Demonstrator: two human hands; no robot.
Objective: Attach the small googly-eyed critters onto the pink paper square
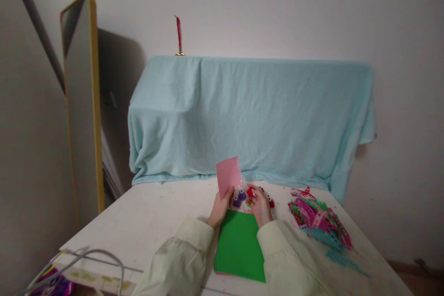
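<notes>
My left hand (220, 207) pinches the lower edge of a pink sheet of paper (228, 175), which stands raised, with small cut-outs along its right edge. In my right hand (261, 207) is a small red paper punch (251, 191) with a white eye-like spot, kept just right of the sheet and apart from it. Between my hands sit purple punches (239, 199) of similar look, and another red punch (271, 201) shows partly behind my right hand. Beneath my wrists lies a stack of coloured paper with a green sheet (241, 245) on top.
Punched paper strips (319, 219) in pink, green, red and blue are heaped on the right of the white table (166, 208). A light blue cloth (249, 115) covers something along the back. Left are a gold-framed mirror (93, 101) and a grey cable (104, 252).
</notes>
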